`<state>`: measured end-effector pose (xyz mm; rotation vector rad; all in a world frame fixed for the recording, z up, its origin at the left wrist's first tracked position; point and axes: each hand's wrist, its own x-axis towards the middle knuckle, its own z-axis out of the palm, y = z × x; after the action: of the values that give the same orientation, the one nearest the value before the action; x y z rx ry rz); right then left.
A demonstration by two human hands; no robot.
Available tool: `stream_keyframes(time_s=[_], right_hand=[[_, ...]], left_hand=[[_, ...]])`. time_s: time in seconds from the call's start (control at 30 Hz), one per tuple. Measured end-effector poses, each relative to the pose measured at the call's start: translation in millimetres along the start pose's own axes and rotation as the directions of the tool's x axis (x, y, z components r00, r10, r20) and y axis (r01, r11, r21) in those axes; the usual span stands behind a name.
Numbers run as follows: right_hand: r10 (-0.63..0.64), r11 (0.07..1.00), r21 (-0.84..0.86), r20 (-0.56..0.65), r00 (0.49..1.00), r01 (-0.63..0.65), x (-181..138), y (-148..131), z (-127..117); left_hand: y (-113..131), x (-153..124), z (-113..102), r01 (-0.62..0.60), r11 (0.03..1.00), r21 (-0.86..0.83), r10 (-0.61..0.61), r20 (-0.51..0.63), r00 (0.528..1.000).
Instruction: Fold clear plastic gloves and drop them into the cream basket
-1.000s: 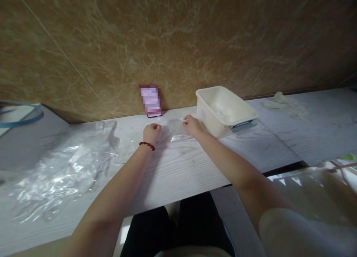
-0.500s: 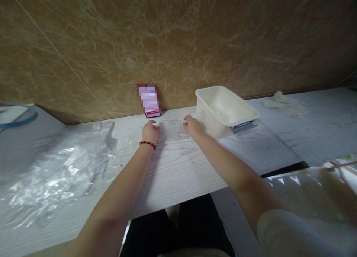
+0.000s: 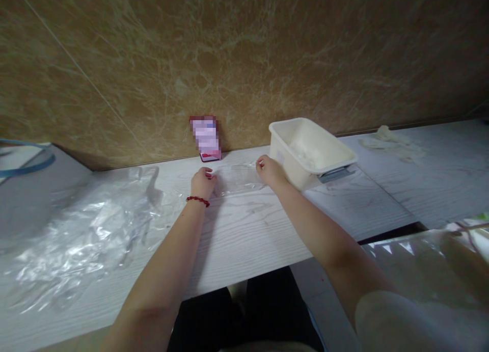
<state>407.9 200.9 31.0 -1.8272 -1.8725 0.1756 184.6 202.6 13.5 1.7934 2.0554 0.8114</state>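
A small clear plastic bag [image 3: 237, 181] stretches between my hands, just above or on the pale wood-grain table [image 3: 244, 229]. My left hand [image 3: 202, 182], with a red bead bracelet at the wrist, is closed on the bag's left end. At the right end my right hand [image 3: 269, 170] pinches the bag between thumb and fingers, close beside a cream plastic bin [image 3: 294, 169]. Inside the bin lies some clear, crumpled material [image 3: 303, 156]. To the left of my left hand spreads a heap of clear plastic bags [image 3: 95, 224].
A phone [image 3: 206, 137] with its screen lit leans on the brown marbled wall [image 3: 244, 61]. Pale gloves [image 3: 391, 143] lie at the right. A blue strap or hoop [image 3: 38, 164] shows at the far left. Clear plastic wrapping [image 3: 431, 270] covers something at the lower right.
My hands have moved slightly apart, the left one leftwards and the right one rightwards. The clear bag between them is spread wider and shows more plainly.
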Motion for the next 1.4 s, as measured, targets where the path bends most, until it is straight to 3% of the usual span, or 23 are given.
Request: stream_keyframes(time_s=[0.1,0.2,0.37,0.53,0.67,0.73,0.8,0.87,0.93,1.0,1.07,1.2,1.4], right_hand=[[-0.168,0.986,0.021,0.02,0.986,0.167,-10,-9,-4],[-0.328,0.944,0.016,0.132,0.936,0.328,-21,-20,1],[-0.412,0.89,-0.083,0.275,0.869,0.448,-34,-29,17],[-0.388,0.882,-0.143,0.322,0.863,0.45,-36,-26,19],[-0.392,0.868,-0.162,0.355,0.849,0.469,-35,-24,17],[-0.394,0.862,-0.173,0.364,0.844,0.477,-35,-24,16],[-0.39,0.858,-0.183,0.374,0.841,0.479,-36,-24,15],[-0.386,0.856,-0.189,0.385,0.839,0.48,-36,-24,14],[-0.384,0.858,-0.187,0.386,0.839,0.479,-37,-24,13],[-0.375,0.866,-0.174,0.396,0.838,0.469,-37,-23,14],[-0.353,0.878,-0.16,0.421,0.836,0.451,-36,-22,15],[-0.261,0.911,-0.17,0.467,0.845,0.375,-35,-15,17],[-0.145,0.938,-0.231,0.418,0.897,0.259,-39,14,12]], left_hand=[[0,-2,-6,-0.021,0.999,0.045,0.024,-0.067,0.997],[2,-7,-14,-0.024,0.992,0.127,0.038,-0.107,0.994],[4,-13,-16,0.079,0.994,0.078,-0.082,0.032,0.996],[-3,-7,-4,0.124,0.982,-0.14,-0.115,0.076,0.991],[-6,-6,-2,0.07,0.987,-0.145,-0.055,0.106,0.993],[-3,-9,-3,-0.04,0.998,-0.048,0.042,0.052,0.998],[3,-13,-2,-0.252,0.962,0.101,0.252,0.01,0.968],[11,-18,3,-0.476,0.852,0.218,0.472,0.075,0.878],[18,-24,9,-0.605,0.755,0.254,0.569,0.204,0.796],[22,-30,16,-0.627,0.728,0.279,0.554,0.299,0.777],[23,-35,20,-0.595,0.74,0.313,0.497,0.341,0.798],[19,-39,21,-0.526,0.766,0.369,0.412,0.346,0.843],[18,-38,18,-0.498,0.779,0.38,0.368,0.367,0.855]])
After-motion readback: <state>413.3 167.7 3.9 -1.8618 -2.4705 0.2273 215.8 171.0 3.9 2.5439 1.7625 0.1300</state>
